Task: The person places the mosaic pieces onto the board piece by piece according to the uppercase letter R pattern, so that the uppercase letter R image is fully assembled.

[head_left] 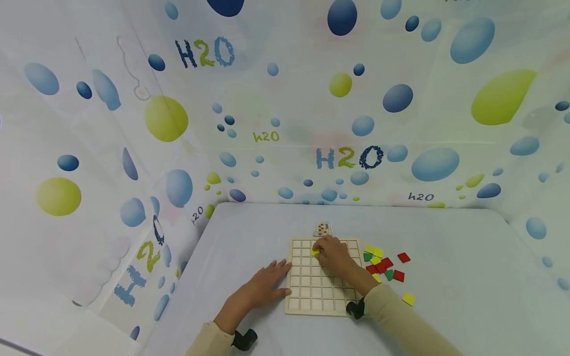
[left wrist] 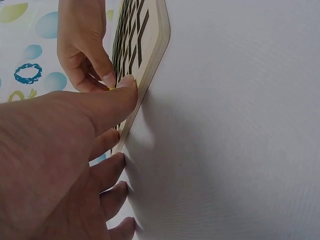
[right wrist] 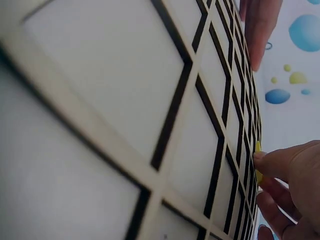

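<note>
A light wooden grid board (head_left: 305, 307) lies on the white table with rows of square recesses. Near its far edge my right hand (head_left: 334, 255) pinches a yellow square tile (head_left: 314, 251) over a cell; in the right wrist view the thumb and fingers hold the yellow tile (right wrist: 258, 162) close to the grid. My left hand (head_left: 267, 284) rests at the board's left edge with fingers spread, and in the left wrist view its thumb lies on the board's rim (left wrist: 150, 75). A small printed pattern card (head_left: 322, 228) lies just beyond the board.
Right of the board several loose tiles are scattered: red tiles (head_left: 403, 257), green ones (head_left: 389, 275) and yellow ones (head_left: 408, 299). Some overlap in a loose pile. A white curtain (head_left: 303, 109) printed with blue and green drops hangs behind the table (head_left: 467, 277).
</note>
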`<state>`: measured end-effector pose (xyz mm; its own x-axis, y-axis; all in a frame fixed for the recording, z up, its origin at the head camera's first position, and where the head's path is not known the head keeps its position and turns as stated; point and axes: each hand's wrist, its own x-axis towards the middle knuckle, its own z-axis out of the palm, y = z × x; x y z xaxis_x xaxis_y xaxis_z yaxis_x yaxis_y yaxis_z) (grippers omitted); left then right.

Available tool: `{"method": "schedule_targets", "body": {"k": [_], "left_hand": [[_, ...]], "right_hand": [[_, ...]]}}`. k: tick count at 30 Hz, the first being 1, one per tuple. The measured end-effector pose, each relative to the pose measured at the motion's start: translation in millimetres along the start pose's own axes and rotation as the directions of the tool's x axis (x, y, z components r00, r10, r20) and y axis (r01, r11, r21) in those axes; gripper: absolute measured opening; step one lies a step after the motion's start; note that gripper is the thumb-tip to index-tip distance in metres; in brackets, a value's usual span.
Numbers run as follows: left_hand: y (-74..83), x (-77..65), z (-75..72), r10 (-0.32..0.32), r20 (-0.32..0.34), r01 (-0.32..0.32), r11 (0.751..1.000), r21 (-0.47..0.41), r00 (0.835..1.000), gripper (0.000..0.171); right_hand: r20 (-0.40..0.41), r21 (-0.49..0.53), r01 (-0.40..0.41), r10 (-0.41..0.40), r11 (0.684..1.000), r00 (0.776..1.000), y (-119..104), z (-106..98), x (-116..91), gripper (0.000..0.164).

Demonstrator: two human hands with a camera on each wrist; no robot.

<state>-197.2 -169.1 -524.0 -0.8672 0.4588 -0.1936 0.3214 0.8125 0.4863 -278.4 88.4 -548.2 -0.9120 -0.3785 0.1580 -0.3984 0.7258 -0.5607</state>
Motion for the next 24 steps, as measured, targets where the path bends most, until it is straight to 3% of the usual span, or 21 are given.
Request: {"method": "schedule_targets", "body": {"k": [11,17,24], "left_hand": [[0.0,0.3,0.6,0.009,-0.004,-0.009,1.000,-0.022,1.000,0.074],[-0.3,0.9,1.5,0.009,-0.003,-0.009,1.000,-0.015,1.000,0.074],[0.3,0.1,-0.3,0.007,0.003,-0.007,1.000,-0.014,1.000,0.074]], "right_hand": [[-0.004,0.001,0.011,-0.011,1.000,1.000,0.0,-8.9,-9.0,0.010],[-0.027,0.037,-0.093,0.094,0.995,0.995,15.4,-33.7,-20.5,0.024],[-0.087,0.037,-0.229,0.231,0.973,0.969,57.8,-76.2,-49.5,0.036]]}}
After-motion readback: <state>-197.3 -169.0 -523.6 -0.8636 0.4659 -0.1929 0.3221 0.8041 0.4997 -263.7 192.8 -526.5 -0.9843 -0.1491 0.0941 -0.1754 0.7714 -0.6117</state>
